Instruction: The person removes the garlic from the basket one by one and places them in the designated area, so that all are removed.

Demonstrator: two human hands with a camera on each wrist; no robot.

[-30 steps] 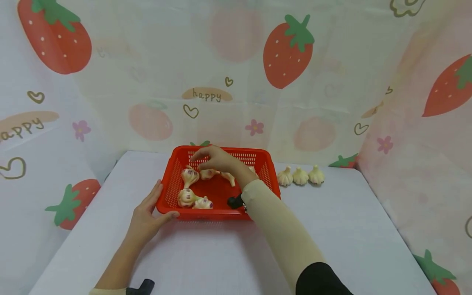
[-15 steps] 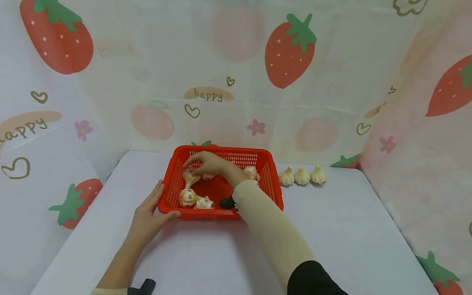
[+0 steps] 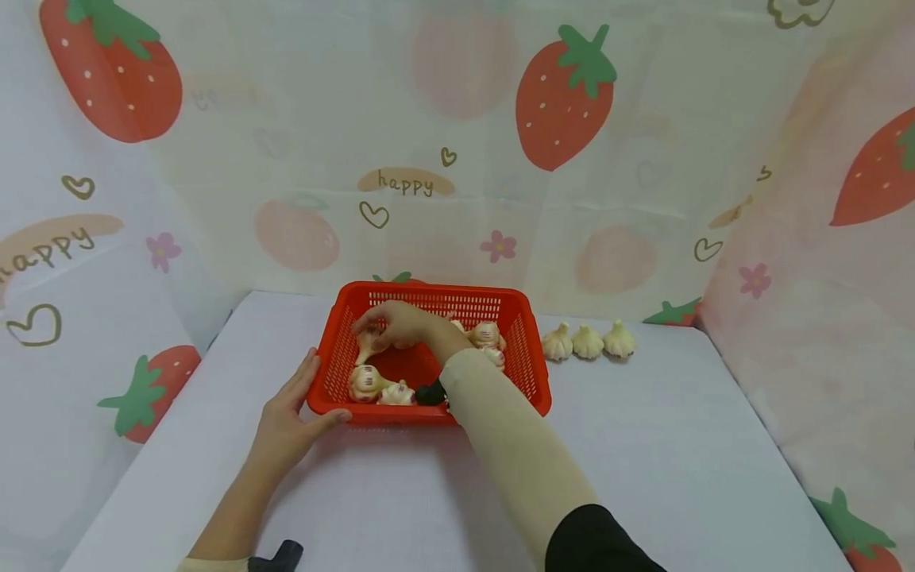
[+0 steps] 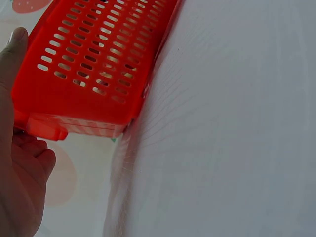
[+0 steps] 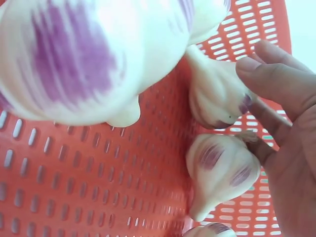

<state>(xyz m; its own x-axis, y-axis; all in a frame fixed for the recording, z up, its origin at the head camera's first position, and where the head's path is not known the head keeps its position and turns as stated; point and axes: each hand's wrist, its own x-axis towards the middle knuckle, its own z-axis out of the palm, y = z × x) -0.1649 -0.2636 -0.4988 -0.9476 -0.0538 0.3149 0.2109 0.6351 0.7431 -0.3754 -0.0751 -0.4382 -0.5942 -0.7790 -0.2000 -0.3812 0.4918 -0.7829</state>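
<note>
A red plastic basket (image 3: 429,415) holds several garlic bulbs with purple marks. My left hand (image 3: 283,425) grips its near left corner, thumb along the front rim and fingers against the left side. In the left wrist view my left hand (image 4: 22,182) shows fingers tucked by the basket's rim (image 4: 47,129). Inside the basket my right hand (image 3: 400,324) holds a garlic bulb (image 3: 368,346) at the far left. From the right wrist, the thumb and fingers of my right hand (image 5: 291,118) lie around that garlic bulb (image 5: 215,94); another bulb (image 5: 222,165) lies by the fingers.
Three pale garlic bulbs (image 3: 588,342) stand in a row on the white table (image 3: 643,445), right of the basket. Two more bulbs (image 3: 367,383) lie at the basket's near left, others (image 3: 488,334) at its right. A strawberry-print cloth (image 3: 457,143) hangs behind.
My right hand has moved left and down onto the far-left garlic bulb, uncovering bulbs at the basket's right. My left hand keeps its place on the basket. The head view has shifted slightly.
</note>
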